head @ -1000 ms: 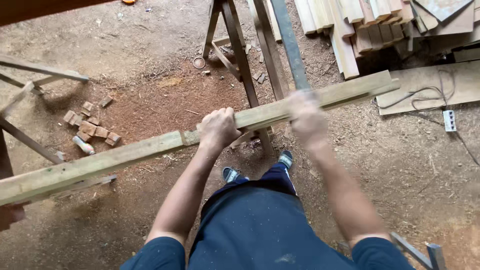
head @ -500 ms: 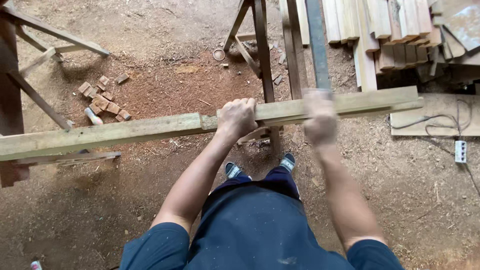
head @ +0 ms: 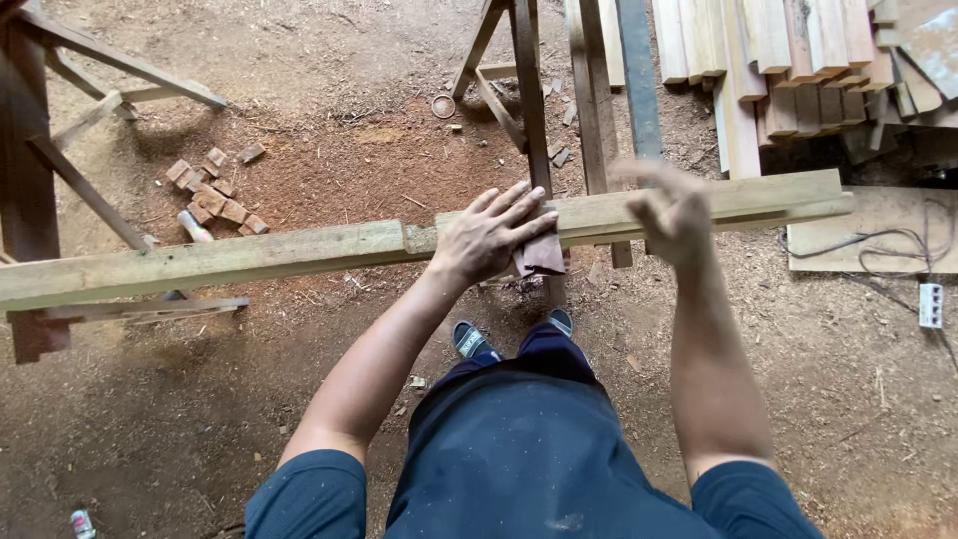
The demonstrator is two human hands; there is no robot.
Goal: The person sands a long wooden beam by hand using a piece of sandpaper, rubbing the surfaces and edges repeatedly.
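A long pale wooden beam (head: 299, 255) runs across the view from nine o'clock to three o'clock, rising a little toward the right end. The person stands just behind it, looking down over dark blue clothing and sandalled feet on a sawdust floor (head: 200, 419).

The left hand (head: 489, 235) lies flat on the beam near its middle, fingers (head: 519, 205) spread and stretched toward one o'clock. Under the palm it presses a small brownish sheet (head: 544, 255), which looks like sandpaper, its lower edge hanging over the near face of the beam. The fingers are released rather than clenched, simply bearing down on the sheet.

The right hand (head: 674, 215) sits to the right of the left, at about two o'clock from it, over the same beam. It is blurred, the fingers loosely curled and holding nothing that I can make out; whether it touches the wood I cannot tell.

Beyond the beam, at twelve o'clock, the legs of a wooden trestle (head: 519, 90) stand up from the floor, with a grey-blue bar (head: 639, 80) beside them. At one to two o'clock lies a stack of sawn planks (head: 788, 60). At ten o'clock a heap of small wood offcuts (head: 215, 195) rests on the reddish sawdust. At three o'clock a white power strip (head: 930, 304) with its cable lies near a flat board (head: 858, 240).
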